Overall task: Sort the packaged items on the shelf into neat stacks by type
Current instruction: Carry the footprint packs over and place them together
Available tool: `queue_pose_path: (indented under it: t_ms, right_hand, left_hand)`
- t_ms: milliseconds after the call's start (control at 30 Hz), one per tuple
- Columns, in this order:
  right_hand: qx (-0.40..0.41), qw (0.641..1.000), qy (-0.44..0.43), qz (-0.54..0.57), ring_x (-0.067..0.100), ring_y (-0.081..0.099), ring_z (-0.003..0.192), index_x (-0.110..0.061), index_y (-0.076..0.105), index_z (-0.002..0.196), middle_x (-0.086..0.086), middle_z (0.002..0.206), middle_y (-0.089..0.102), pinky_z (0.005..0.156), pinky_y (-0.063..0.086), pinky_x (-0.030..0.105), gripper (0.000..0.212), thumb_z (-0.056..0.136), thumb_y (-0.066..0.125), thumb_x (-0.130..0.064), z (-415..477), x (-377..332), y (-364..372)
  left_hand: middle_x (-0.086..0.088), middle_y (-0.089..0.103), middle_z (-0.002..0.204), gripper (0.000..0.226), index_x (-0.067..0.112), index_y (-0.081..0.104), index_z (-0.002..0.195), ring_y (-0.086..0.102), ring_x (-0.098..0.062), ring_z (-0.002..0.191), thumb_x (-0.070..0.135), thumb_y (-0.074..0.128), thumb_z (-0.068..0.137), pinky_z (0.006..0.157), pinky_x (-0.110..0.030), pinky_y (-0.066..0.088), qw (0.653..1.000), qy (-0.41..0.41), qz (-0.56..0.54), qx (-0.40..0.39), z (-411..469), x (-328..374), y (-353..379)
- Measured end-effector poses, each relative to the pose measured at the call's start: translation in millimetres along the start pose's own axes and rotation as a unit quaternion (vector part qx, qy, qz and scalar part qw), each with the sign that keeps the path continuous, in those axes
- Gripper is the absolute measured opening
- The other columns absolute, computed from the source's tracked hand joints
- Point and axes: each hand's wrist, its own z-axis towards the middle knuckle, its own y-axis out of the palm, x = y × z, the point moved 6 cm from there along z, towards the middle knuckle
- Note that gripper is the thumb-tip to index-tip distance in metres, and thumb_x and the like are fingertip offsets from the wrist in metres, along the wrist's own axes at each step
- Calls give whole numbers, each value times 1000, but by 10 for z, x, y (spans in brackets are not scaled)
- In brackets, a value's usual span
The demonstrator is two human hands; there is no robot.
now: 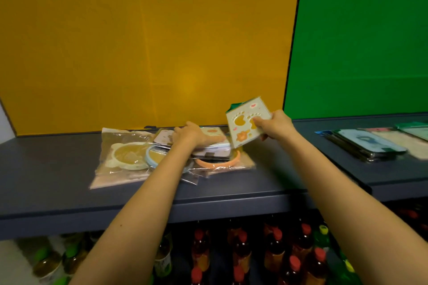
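Observation:
A loose pile of clear-bagged items lies on the dark grey shelf: a cream ring-shaped item, a blue-rimmed round one, an orange ring and flat printed packs. My left hand rests flat on a white flat pack on top of the pile. My right hand holds a square paw-print pack tilted up above the pile's right end.
A row of flat packs lies overlapped on the shelf to the right. Yellow and green panels back the shelf. Bottles with red caps stand on the level below.

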Motion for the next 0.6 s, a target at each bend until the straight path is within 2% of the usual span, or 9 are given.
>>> queue_pose_path:
  t_ms: [67,167,267,333,400,467,533,600]
  right_hand:
    - [6,1000,3,4,20,67,61,-5,58,109,0,59,67,80,55,44,48,78,62,-42,-19,45,-21]
    - [14,1000,13,4,21,68,65,-6,56,109,1,67,68,81,57,46,47,79,62,-41,-61,88,-75]
    - [19,999,10,29,21,69,66,-3,54,112,7,82,71,80,57,47,49,79,63,-39,-107,126,-149]
    - [20,998,3,62,22,68,65,-1,53,113,12,95,70,78,58,47,47,81,64,-35,-152,147,-191]
    - [18,997,2,80,20,63,57,-3,55,105,12,93,69,67,57,41,37,82,64,-31,-221,172,-222]
    - [21,995,1,102,16,56,50,-13,53,84,10,90,65,53,48,29,16,85,63,-26,-280,215,-265]
    - [23,990,11,142,14,54,50,-17,45,77,9,94,62,46,43,22,20,87,62,-21,-341,280,-330]
    - [28,984,13,175,15,55,54,-18,43,76,8,95,60,49,45,22,21,88,61,-19,-420,336,-465]
  left_hand:
    - [-18,36,147,123,2,12,145,33,-36,136,73,66,60,109,-47,34,998,-19,-62,-6,64,-28,23]
    - [-17,38,145,120,1,15,141,35,-36,134,65,73,59,109,-46,31,991,-27,-129,4,80,-13,27]
    - [-14,43,141,116,0,25,139,42,-32,130,61,78,55,100,-42,40,985,1,-160,64,97,-1,-48]
    - [-13,52,134,103,0,40,133,50,-30,123,53,82,55,96,-41,47,973,33,-201,107,132,-15,-116]
    - [-14,62,126,71,3,57,119,60,-29,113,34,84,62,92,-43,52,944,61,-309,97,158,-31,-154]
    - [-17,62,126,48,0,59,118,62,-31,111,13,76,75,90,-41,52,907,73,-409,61,122,-16,-169]
    - [-21,59,129,42,-4,54,125,60,-34,114,4,64,84,88,-39,51,880,66,-469,36,41,23,-166]
    - [-22,58,130,43,-4,51,128,59,-35,114,4,61,87,88,-41,49,863,64,-500,31,-36,109,-151]
